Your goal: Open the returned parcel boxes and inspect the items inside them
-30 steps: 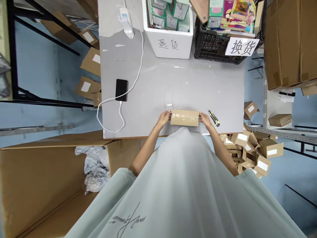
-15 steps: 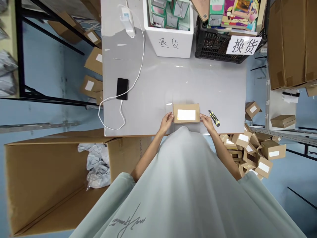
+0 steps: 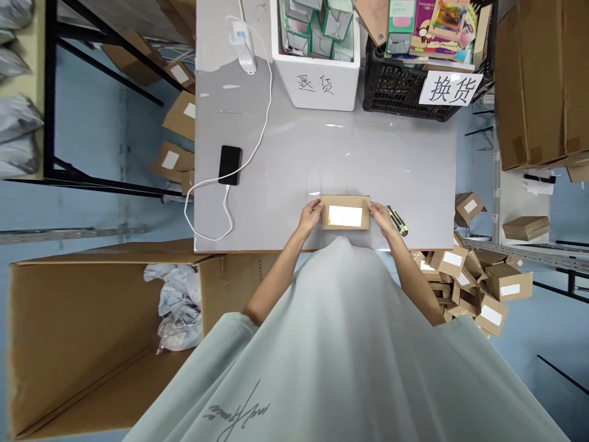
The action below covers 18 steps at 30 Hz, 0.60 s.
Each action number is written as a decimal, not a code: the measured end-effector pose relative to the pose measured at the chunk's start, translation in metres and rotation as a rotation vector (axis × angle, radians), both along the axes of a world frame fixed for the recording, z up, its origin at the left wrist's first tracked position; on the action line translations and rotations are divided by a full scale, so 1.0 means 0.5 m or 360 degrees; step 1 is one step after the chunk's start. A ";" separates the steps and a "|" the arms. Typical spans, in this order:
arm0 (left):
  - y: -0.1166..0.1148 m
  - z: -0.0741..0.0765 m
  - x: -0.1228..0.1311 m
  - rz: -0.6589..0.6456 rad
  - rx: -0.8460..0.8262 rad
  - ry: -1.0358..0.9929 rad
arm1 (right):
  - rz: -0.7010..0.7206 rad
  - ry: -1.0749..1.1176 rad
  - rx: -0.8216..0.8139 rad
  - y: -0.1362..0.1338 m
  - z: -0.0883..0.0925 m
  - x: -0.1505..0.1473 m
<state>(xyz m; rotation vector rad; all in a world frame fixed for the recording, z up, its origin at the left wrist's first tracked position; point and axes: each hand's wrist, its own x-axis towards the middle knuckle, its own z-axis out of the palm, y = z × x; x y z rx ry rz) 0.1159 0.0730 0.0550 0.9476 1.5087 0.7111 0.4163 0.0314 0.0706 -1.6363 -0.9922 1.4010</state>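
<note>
A small cardboard box (image 3: 345, 201) sits between the two hands just right of the frame's middle, left hand (image 3: 311, 215) and right hand (image 3: 380, 216) each pinching one short end. It is a flat, matte brown oblong bearing a white rectangular label (image 3: 345, 217) — around it spreads a smooth grey tabletop (image 3: 304, 147), with a black lattice crate (image 3: 391, 95) at upper right.

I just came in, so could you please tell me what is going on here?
A person's left hand and right hand hold a small cardboard box by its ends near the edge of the table, its white label showing. A utility knife lies beside the right hand. A white bin and a black crate stand at the far side.
</note>
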 end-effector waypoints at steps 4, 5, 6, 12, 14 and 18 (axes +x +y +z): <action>-0.026 0.022 -0.022 0.0071 0.0138 -0.0093 | -0.0125 0.0104 0.0004 -0.026 0.024 0.008; -0.036 0.026 -0.028 0.0083 0.0158 -0.0107 | -0.0131 0.0124 0.0007 -0.037 0.028 0.009; -0.047 0.028 -0.033 0.0093 0.0160 -0.0109 | -0.0128 0.0137 0.0004 -0.048 0.030 0.011; -0.104 0.019 -0.041 0.0051 -0.0046 -0.0027 | -0.0162 -0.0016 -0.0180 -0.099 0.002 0.011; -0.118 0.013 -0.040 0.0037 -0.0077 -0.0016 | -0.0151 -0.0101 -0.0231 -0.109 -0.013 0.010; -0.127 -0.001 -0.042 0.0042 -0.0072 -0.0016 | -0.0123 -0.0201 -0.0225 -0.122 -0.033 0.007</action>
